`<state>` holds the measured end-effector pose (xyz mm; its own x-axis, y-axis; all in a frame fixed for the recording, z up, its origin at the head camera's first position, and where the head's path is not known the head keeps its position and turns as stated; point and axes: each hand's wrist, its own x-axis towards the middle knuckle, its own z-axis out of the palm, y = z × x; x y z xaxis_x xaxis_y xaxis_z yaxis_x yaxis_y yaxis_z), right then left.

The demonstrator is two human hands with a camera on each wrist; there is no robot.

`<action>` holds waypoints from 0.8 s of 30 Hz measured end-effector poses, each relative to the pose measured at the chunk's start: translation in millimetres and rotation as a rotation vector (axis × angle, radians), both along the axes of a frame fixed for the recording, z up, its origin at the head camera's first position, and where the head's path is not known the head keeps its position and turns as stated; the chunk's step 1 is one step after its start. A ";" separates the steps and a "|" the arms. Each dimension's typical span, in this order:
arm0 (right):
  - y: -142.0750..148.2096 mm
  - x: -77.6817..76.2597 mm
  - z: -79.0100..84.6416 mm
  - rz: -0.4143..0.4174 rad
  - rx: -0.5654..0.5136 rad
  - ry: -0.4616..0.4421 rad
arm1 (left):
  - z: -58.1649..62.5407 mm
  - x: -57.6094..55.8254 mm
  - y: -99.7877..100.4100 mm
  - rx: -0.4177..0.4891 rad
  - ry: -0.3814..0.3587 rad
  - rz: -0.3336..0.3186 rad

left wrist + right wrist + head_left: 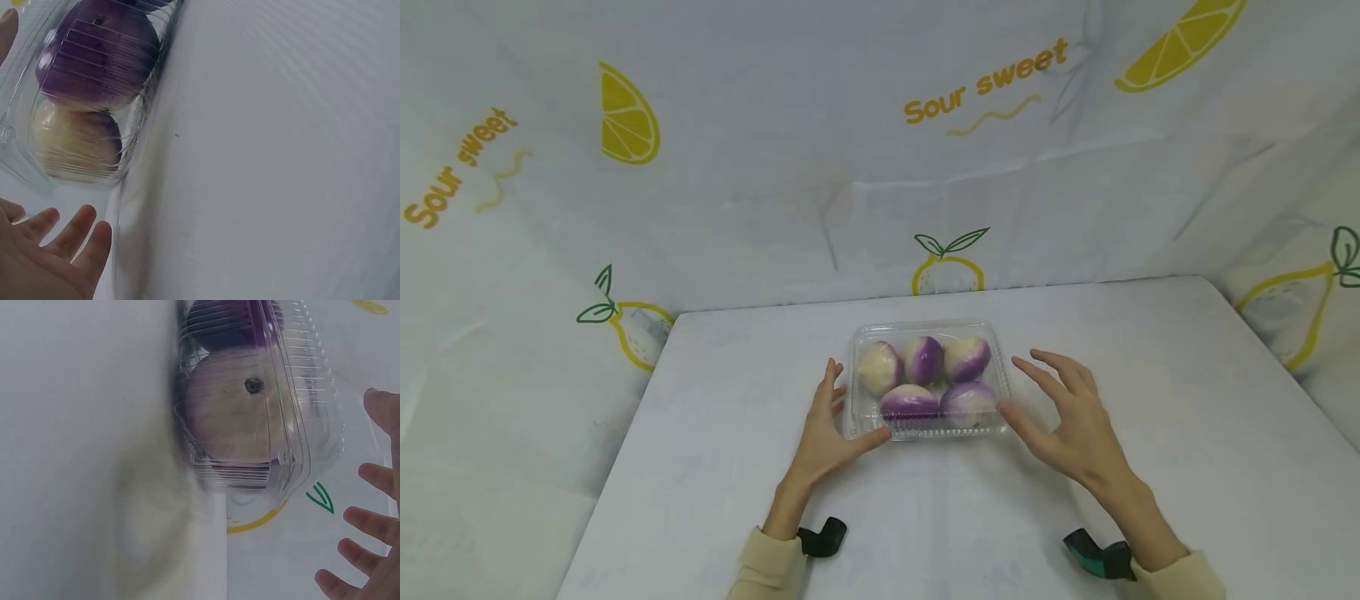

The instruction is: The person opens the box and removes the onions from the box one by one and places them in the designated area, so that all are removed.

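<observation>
A clear plastic clamshell box [917, 327] lies on the white table with its lid down. Several purple-and-white turnips [923, 360] fill it, three along the back and two in front. My left hand [826, 435] is spread at the box's left side, its thumb tip over the front left corner in the head view. On the other side my right hand [1069, 427] hovers by the right edge, fingers apart and thumb near the front right corner. Both wrist views show spread fingers beside the box, with neither the left hand [47, 256] nor the right hand [375, 531] gripping it.
The white tabletop [737, 392] surrounds the box. Behind and beside it hangs a white cloth [760, 150] printed with lemons and "Sour sweet". A black wrist device [824, 537] sits on the left wrist, and a black-and-green device [1099, 557] on the right one.
</observation>
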<state>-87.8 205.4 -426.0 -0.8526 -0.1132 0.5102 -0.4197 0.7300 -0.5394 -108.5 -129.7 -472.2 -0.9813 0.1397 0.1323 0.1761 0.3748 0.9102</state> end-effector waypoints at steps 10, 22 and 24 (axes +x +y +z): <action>-9.1 -2.5 -7.6 0.092 0.107 0.113 | -11.5 -1.8 2.5 -0.009 0.035 -0.026; -14.8 -3.4 -11.2 0.167 0.132 0.155 | -14.6 -1.9 3.9 -0.036 0.002 -0.053; -15.8 -3.9 -11.4 0.175 0.137 0.171 | -14.7 -2.0 4.0 -0.043 0.000 -0.053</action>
<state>-91.7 189.5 -437.4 -0.7171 -0.3290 0.6145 -0.6220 0.6998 -0.3512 -110.6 -125.7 -487.0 -0.9723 0.1974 0.1254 0.1972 0.4036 0.8934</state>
